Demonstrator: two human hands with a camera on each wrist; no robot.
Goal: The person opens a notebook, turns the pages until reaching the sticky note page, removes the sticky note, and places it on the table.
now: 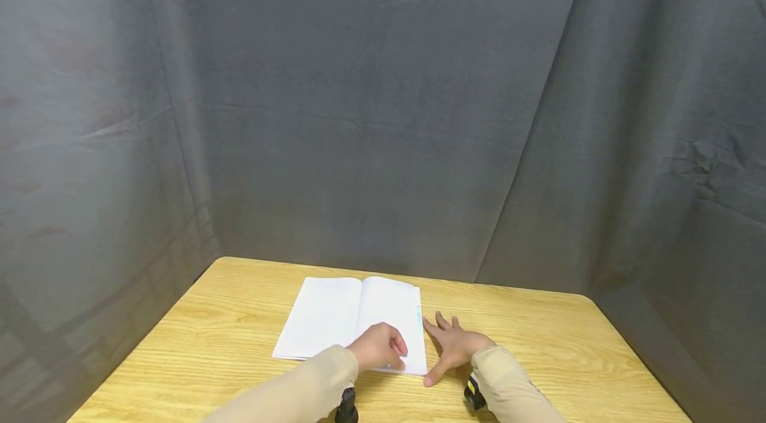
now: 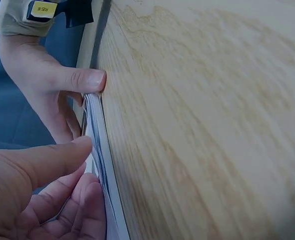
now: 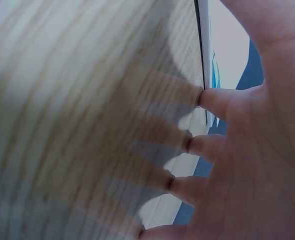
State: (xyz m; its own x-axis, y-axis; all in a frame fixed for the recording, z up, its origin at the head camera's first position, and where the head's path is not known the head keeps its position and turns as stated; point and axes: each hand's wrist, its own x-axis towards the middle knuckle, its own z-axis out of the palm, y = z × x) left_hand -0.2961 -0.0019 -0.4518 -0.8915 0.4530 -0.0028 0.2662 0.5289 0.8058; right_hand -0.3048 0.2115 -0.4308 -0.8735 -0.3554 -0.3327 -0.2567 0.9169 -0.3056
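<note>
An open notebook (image 1: 329,310) with white, faintly lined pages lies on the wooden table. Over the lower part of its right page, my left hand (image 1: 378,345) has its fingers bent and the thumb opposite them. In the left wrist view, that thumb (image 2: 62,159) is close against the page edges (image 2: 103,150), a little apart from the fingertips; I cannot tell whether a sheet is between them. My right hand (image 1: 456,347) is spread at the notebook's right side, its thumb by the lower right corner and its fingertips down at the table.
The light wood table (image 1: 526,330) extends to both sides of the notebook. Grey cloth (image 1: 371,143) hangs behind the table and along its sides. Blue-green tabs (image 3: 215,75) show at the notebook's right edge. Each wrist wears a dark device (image 1: 474,394) below a beige sleeve.
</note>
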